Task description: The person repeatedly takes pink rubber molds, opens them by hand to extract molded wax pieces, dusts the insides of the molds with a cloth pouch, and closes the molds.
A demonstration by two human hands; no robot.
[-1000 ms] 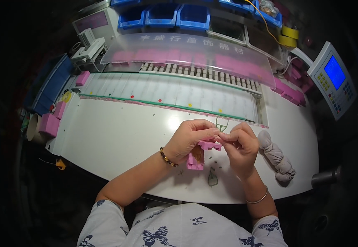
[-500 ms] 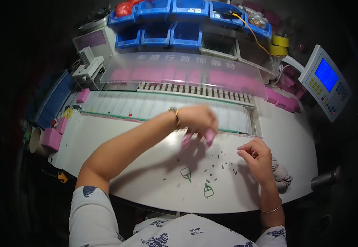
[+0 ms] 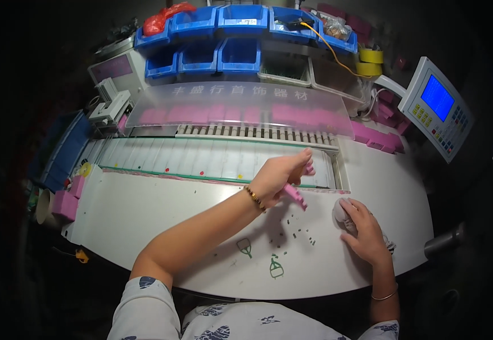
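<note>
My left hand (image 3: 277, 180) is raised over the near edge of the segmented white belt (image 3: 189, 156), its fingers closed on a pink toothed piece (image 3: 297, 197). Another bit of pink shows past the fingertips; I cannot tell whether it belongs to the same piece. On the right, my right hand (image 3: 364, 229) lies with fingers curved over a bundled grey-white cloth (image 3: 343, 214), gripping it. Between the hands, several small dark bits (image 3: 295, 234) are scattered on the white table (image 3: 161, 209). Nearer me lie two green loop-shaped outlines (image 3: 276, 268).
Behind the belt stands a clear cover (image 3: 235, 105) over pink blocks. Blue bins (image 3: 239, 55) hang above it. A control panel (image 3: 438, 107) with a blue screen juts in at right. Pink blocks (image 3: 65, 205) stand at the left edge, and a dark cylinder (image 3: 446, 241) at the right.
My left hand has turned palm inward and shifted slightly right and down, still with the pink piece. My right hand, closed in a pinch before, has come onto the cloth bundle.
</note>
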